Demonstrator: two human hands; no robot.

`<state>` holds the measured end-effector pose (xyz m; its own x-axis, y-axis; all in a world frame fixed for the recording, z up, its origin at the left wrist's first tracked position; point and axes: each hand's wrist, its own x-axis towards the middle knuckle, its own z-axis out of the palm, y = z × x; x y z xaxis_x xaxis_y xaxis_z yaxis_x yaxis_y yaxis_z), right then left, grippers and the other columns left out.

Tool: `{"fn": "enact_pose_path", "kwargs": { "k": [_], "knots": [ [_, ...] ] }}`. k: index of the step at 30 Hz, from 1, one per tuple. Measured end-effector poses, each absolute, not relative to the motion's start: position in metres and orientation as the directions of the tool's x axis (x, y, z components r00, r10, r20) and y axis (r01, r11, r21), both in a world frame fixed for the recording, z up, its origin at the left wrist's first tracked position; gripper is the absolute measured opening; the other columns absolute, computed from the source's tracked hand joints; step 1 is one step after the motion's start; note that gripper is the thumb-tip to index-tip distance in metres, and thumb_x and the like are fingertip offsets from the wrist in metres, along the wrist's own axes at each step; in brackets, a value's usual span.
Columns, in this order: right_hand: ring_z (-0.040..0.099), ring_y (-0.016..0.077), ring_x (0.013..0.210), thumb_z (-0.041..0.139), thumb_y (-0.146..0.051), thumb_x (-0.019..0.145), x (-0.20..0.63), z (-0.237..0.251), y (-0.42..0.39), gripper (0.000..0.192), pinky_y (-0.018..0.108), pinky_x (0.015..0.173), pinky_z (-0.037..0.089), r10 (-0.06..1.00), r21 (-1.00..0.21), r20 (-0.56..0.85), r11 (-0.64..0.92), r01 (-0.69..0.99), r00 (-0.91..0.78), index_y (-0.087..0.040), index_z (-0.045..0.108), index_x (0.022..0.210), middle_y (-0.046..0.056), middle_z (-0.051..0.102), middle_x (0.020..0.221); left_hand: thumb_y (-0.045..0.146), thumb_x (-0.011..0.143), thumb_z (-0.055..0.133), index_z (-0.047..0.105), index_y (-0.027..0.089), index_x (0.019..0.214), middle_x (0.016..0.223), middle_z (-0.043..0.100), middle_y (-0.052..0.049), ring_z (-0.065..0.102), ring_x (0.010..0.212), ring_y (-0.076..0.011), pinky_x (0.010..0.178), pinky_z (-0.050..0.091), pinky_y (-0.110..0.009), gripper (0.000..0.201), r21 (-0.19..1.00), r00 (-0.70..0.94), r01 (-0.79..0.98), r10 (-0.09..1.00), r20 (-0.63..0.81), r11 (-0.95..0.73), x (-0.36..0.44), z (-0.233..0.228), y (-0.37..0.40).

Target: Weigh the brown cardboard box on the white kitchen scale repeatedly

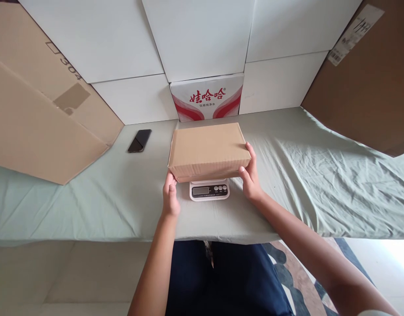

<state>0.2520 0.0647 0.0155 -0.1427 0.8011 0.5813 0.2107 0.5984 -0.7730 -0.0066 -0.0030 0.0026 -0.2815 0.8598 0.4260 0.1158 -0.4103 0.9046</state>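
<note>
A closed brown cardboard box [208, 145] is held between my two hands, directly over a small white digital scale [209, 197]. My left hand [170, 195] grips the box at its near left corner, fingers tucked under the edge. On the other side, my right hand [251, 175] clasps the right end, thumb on the front face and fingers along the side. The box hides the scale's platform, so I cannot tell whether it touches it. The scale's display and its row of round buttons face me; the display looks blank.
A black phone [140, 141] lies on the green cloth [106, 188] to the left. Behind stands a white and red printed carton [207, 97] against white panels. Large cardboard sheets flank the table, one at left [40, 96] and one at right [366, 83].
</note>
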Motion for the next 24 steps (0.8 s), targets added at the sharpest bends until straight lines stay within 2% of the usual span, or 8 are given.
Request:
{"fn": "enact_pose_path", "kwargs": {
  "k": [5,10,17,24],
  "knots": [
    [0.025,0.0356,0.162,0.039,-0.063,0.101,0.2528,0.0141,0.0644,0.072,0.064,0.132,0.023,0.797,-0.767,0.595,0.602,0.219,-0.105,-0.041,0.014,0.165,0.0,0.023,0.175,0.081,0.089,0.04,0.051,0.025,0.153,0.157,0.054,-0.014,0.048,0.147,-0.0359,0.119,0.041,-0.047,0.086,0.907,-0.29,0.085,0.861,0.419,-0.413,-0.0055,0.0076,-0.0028],
    [0.024,0.0343,0.162,0.038,-0.064,0.102,0.2536,0.0154,0.0643,0.07,0.064,0.13,0.028,0.79,-0.768,0.606,0.612,0.191,-0.092,-0.046,0.012,0.164,-0.004,0.02,0.176,0.081,0.09,0.038,0.046,0.034,0.156,0.17,0.038,-0.006,0.033,0.157,-0.0328,0.125,0.033,-0.046,0.082,0.892,-0.338,-0.014,0.842,0.421,-0.452,-0.0075,0.0119,-0.002],
    [0.026,0.0322,0.162,0.039,-0.062,0.102,0.2522,0.0149,0.0648,0.073,0.058,0.131,0.032,0.789,-0.77,0.595,0.615,0.17,-0.157,-0.04,0.011,0.166,-0.002,0.022,0.175,0.084,0.087,0.04,0.058,0.027,0.146,0.155,0.056,-0.013,0.048,0.148,-0.0353,0.119,0.04,-0.049,0.083,0.915,-0.297,-0.01,0.875,0.382,-0.403,-0.0061,0.009,0.0002],
    [0.025,0.0334,0.162,0.038,-0.063,0.102,0.2538,0.0147,0.0668,0.072,0.061,0.13,0.031,0.781,-0.754,0.61,0.625,0.205,-0.138,-0.041,0.012,0.166,-0.002,0.019,0.176,0.083,0.088,0.04,0.057,0.026,0.146,0.153,0.057,-0.014,0.049,0.146,-0.036,0.119,0.04,-0.049,0.083,0.919,-0.28,-0.002,0.882,0.379,-0.395,-0.0057,0.0124,0.0]
  ]
}}
